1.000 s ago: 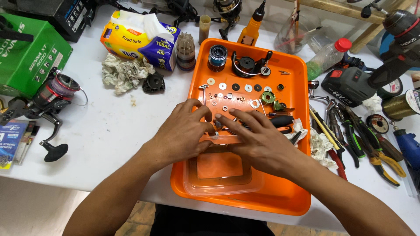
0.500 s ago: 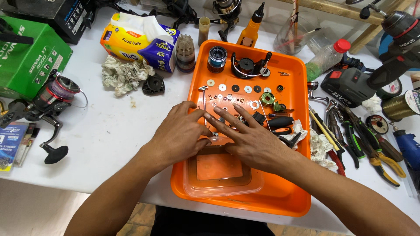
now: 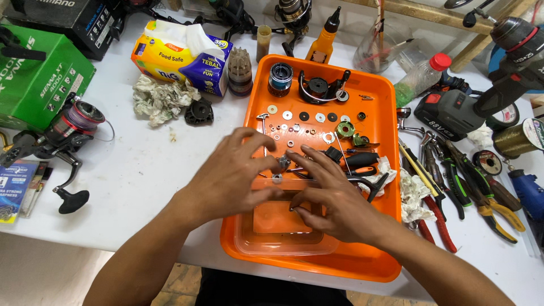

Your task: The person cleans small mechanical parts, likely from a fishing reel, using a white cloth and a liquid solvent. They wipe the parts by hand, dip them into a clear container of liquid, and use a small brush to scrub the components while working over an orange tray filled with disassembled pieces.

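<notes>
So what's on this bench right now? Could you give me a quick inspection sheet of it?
Surface: white table, crowded along the back and both sides.
Job's things: orange tray with washers, small gears and a dark spool; clear plastic tub at its near end.
Hands: left hand and right hand meet over the tray at a small metal part; which one grips it cannot be told.
Clutter: fishing reel, green box, tissue pack, crumpled tissue, pliers, cordless drill.
Cables: nothing seen.
Surroundings: wooden strut behind the table.
</notes>
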